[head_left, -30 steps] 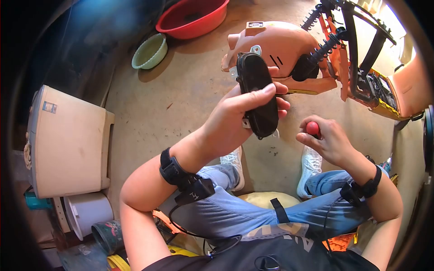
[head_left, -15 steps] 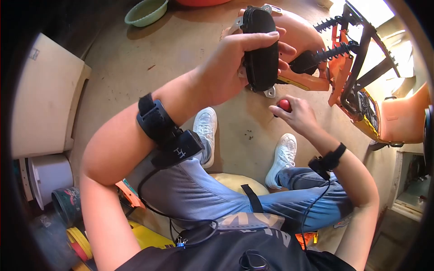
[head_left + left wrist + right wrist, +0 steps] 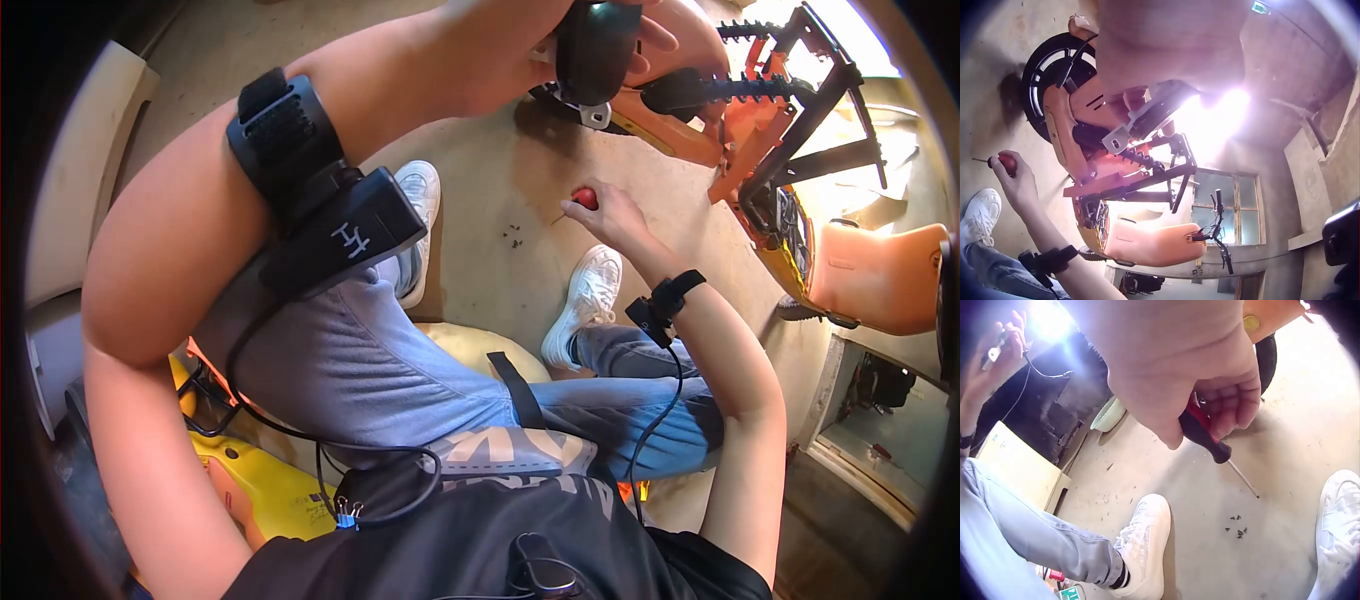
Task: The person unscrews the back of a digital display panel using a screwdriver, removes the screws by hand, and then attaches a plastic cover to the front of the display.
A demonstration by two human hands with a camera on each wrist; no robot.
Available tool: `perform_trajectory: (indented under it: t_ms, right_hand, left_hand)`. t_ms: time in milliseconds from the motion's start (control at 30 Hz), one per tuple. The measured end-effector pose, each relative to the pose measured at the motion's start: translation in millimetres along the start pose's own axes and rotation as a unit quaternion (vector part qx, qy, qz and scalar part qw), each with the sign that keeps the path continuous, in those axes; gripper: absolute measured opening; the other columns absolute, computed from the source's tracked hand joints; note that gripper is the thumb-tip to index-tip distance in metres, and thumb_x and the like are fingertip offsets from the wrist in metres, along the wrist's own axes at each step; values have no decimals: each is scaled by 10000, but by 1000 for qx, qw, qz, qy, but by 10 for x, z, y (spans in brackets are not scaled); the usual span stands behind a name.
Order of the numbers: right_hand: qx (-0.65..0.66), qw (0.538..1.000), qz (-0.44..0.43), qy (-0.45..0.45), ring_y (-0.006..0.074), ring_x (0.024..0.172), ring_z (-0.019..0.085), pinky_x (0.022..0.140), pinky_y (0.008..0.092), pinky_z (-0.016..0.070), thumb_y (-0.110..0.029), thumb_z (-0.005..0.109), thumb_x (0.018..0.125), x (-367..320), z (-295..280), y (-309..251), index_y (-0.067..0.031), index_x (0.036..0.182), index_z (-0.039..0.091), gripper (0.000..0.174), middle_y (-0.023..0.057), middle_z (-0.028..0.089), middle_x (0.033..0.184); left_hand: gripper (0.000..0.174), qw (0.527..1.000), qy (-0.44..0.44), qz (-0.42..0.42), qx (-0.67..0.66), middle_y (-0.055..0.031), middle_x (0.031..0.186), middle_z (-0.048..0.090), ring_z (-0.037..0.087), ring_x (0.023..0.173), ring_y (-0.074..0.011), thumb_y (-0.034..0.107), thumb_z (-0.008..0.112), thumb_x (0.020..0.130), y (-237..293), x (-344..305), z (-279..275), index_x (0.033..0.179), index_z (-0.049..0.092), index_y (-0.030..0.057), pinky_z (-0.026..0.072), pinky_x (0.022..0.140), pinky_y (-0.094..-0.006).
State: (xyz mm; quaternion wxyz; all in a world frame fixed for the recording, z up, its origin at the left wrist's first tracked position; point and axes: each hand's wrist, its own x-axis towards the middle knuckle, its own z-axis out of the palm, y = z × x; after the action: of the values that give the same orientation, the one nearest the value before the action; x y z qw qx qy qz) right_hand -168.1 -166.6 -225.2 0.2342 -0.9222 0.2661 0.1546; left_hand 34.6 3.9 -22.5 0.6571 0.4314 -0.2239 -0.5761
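Note:
At the top of the head view my left hand [image 3: 510, 50] grips a black oval part [image 3: 598, 55], with a metal tab at its lower end. The left wrist view shows that part [image 3: 1159, 115] and its slotted tab from close by, partly behind the hand. My right hand [image 3: 618, 215] holds a screwdriver by its red end [image 3: 585, 198], lower and to the right of the left hand. In the right wrist view, the screwdriver's red and black handle [image 3: 1200, 428] lies in the curled fingers and its thin shaft points down towards the floor.
Small dark screws [image 3: 1239, 528] lie on the floor between the white shoes [image 3: 1147, 544]. An orange scooter body [image 3: 660, 130] with a black frame and springs stands at the upper right. A pale box [image 3: 75, 170] is at the left, and a yellow panel [image 3: 275, 490] lies at the lower left.
Both hands sit higher and further left in the head view, the left one with the black part, the right one with the screwdriver. The whole scene has shifted as the head turned.

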Motion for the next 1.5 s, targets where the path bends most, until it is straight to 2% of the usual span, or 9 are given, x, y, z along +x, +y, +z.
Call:
perform_trajectory:
  t_ms: [600, 667, 833, 1200, 1267, 1300, 1333, 1367, 1500]
  right_hand:
    - [96, 994, -51, -20, 326, 988, 663, 861, 398, 518, -405, 707, 834, 64, 469, -99, -71, 1136, 656, 453, 158, 699, 1044]
    - [96, 994, -55, -20, 327, 989, 663, 861, 397, 518, -405, 707, 834, 76, 509, -70, -71, 1139, 655, 455, 161, 698, 1048]
    - [116, 991, -58, -26, 332, 998, 663, 871, 397, 517, -398, 712, 835, 113, 577, -15, -66, 1147, 654, 460, 169, 696, 1062]
    - [136, 989, -47, -24, 277, 947, 671, 867, 376, 516, -418, 727, 834, -64, -124, -301, -57, 1142, 671, 478, 151, 701, 1027]
    - [149, 987, -48, -18, 236, 919, 663, 854, 368, 513, -391, 728, 849, -161, -428, -360, -44, 1127, 678, 447, 135, 699, 1010]
    - [182, 982, -54, -7, 208, 888, 649, 824, 352, 514, -378, 722, 861, -238, -585, -391, -36, 1113, 679, 426, 115, 689, 980]
    - [213, 975, -60, 2, 180, 858, 635, 794, 337, 514, -365, 716, 873, -342, -744, -450, -29, 1099, 680, 406, 94, 680, 950]
    - [227, 972, -59, 6, 121, 800, 591, 728, 289, 499, -347, 702, 892, -493, -971, -591, -27, 1094, 677, 378, 48, 642, 894]
    - [309, 946, -37, 88, 63, 754, 544, 671, 219, 451, -260, 666, 922, -966, -1514, -770, -17, 1164, 659, 343, 6, 615, 847]
  left_hand:
    - [355, 995, -35, 73, 66, -64, 1068, 608, 550, 986, -179, 345, 570, 940, 79, -197, 188, 1138, 604, 53, 369, 913, -363]
    - [332, 979, 156, -81, 101, -70, 1044, 613, 550, 977, -171, 329, 562, 936, 317, -213, 506, 1121, 604, 56, 380, 886, -344]
    - [325, 985, 130, -66, 89, -71, 1035, 610, 551, 971, -169, 317, 561, 933, 269, -216, 449, 1120, 603, 54, 384, 876, -338]
    - [309, 996, 53, -25, 63, -73, 1013, 604, 553, 955, -166, 287, 559, 925, 48, -98, -30, 1117, 601, 48, 396, 851, -324]
    - [269, 962, -267, 57, -23, -73, 953, 593, 552, 897, -162, 247, 556, 916, 65, -53, -375, 1078, 607, 38, 405, 784, -301]
    - [269, 962, -267, 59, -23, -73, 953, 593, 552, 897, -162, 247, 556, 916, 137, -86, -164, 1078, 607, 38, 405, 784, -301]
    - [228, 998, -46, 7, 31, -62, 901, 581, 539, 836, -152, 222, 553, 907, 260, -167, 239, 1031, 610, 40, 400, 732, -294]
    - [190, 980, 177, -44, 82, -52, 848, 570, 525, 775, -141, 198, 549, 897, 330, -207, 452, 985, 612, 42, 395, 681, -288]
    - [134, 979, 9, 168, 116, -38, 795, 548, 491, 727, -129, 163, 534, 879, 76, -155, -55, 907, 602, 52, 377, 641, -287]
